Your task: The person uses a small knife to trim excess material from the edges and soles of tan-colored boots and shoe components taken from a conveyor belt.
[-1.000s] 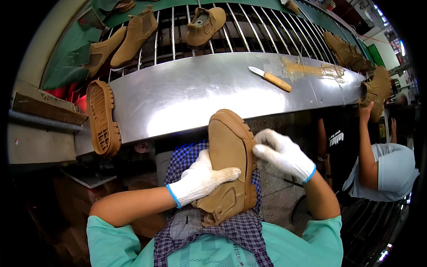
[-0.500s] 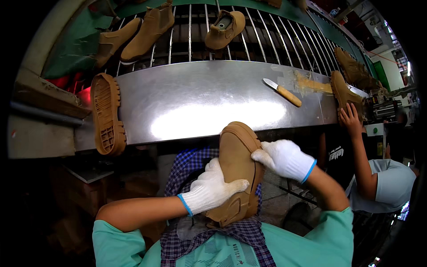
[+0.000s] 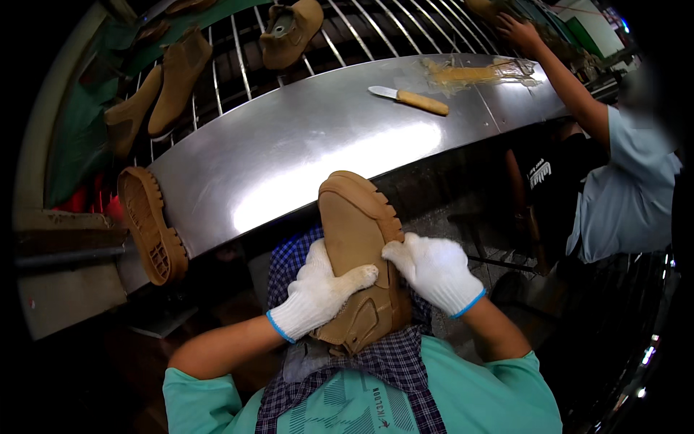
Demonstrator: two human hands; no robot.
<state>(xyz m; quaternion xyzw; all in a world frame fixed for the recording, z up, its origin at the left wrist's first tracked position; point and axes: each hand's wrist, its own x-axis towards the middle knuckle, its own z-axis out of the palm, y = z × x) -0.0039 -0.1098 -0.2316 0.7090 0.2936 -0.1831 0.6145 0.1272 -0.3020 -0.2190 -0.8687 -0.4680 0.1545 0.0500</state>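
A tan boot [image 3: 352, 235] rests against my apron, toe pointing away from me, its thick ridged sole along the right side. Wrapped around its left side, my left hand [image 3: 318, 289] wears a white knit glove and lays its thumb across the upper. My right hand [image 3: 437, 275], gloved the same way, presses its thumb on the seam between upper and sole at the right; its other fingers are mostly hidden underneath. A loose tan sole [image 3: 150, 224] leans at the left end of the metal table. On that table lies a knife [image 3: 412, 100] with a wooden handle.
Behind the metal table [image 3: 289, 137] runs a rack of metal bars [image 3: 241, 58] holding several tan boots, one of them an upright boot [image 3: 291, 32]. Yellowed tape [image 3: 477, 74] covers part of the tabletop. At the right, a co-worker's arm [image 3: 571, 87] reaches over the rack.
The view has turned, shifting the table in the picture. My right hand has slid from near the toe down along the sole edge. The co-worker's hand has moved farther away, over the rack.
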